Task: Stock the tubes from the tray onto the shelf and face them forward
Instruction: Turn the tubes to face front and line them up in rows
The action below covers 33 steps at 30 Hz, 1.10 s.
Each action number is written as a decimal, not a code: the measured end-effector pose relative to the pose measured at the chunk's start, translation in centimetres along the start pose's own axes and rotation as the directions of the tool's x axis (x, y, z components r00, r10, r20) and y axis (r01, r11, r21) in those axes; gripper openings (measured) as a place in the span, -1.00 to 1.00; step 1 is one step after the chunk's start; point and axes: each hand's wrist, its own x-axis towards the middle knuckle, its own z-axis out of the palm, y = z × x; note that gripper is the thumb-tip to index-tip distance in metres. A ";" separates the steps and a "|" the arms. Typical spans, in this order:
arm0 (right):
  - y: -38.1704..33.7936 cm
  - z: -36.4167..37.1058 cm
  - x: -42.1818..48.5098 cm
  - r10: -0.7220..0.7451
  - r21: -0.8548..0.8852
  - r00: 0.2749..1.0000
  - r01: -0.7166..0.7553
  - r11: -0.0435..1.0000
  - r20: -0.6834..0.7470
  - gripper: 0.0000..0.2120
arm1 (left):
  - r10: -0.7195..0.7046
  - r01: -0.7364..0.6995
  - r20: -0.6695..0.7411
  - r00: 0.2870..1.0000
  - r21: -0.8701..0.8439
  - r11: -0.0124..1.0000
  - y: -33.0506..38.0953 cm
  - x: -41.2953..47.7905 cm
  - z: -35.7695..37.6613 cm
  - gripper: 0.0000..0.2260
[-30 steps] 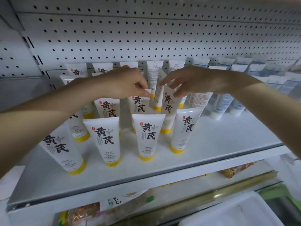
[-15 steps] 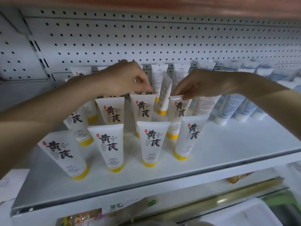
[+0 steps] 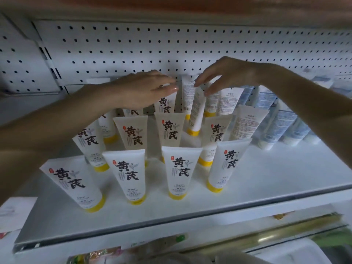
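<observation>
A white shelf [image 3: 266,180] holds rows of white tubes [image 3: 179,170] standing on yellow caps, most with bold black lettering facing front. In the back row, one tilted tube [image 3: 196,113] shows its small-print side. The left hand [image 3: 141,90] lies flat over the back tubes, fingers [image 3: 168,88] straight and together, gripping nothing. The right hand [image 3: 228,75] has fingers [image 3: 202,81] spread and relaxed just above the tilted tube's top edge; they may be touching it, but this is unclear.
</observation>
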 end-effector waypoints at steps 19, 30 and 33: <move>1.8 1.4 2.7 -0.036 -0.049 0.990 0.029 0.998 -0.134 -0.82 | -0.053 0.051 0.035 0.998 0.048 0.998 -1.0 0.5 1.1 -0.55; 1.4 -0.1 3.1 -0.091 -0.106 0.970 0.069 0.992 -0.224 -0.78 | -0.064 0.061 0.034 0.997 0.064 0.996 -1.4 1.6 0.1 -0.28; 1.4 -0.8 4.5 -0.097 -0.170 0.960 0.053 0.984 -0.263 -0.80 | -0.085 0.082 0.036 0.996 0.077 0.994 -1.8 2.3 -0.1 -0.22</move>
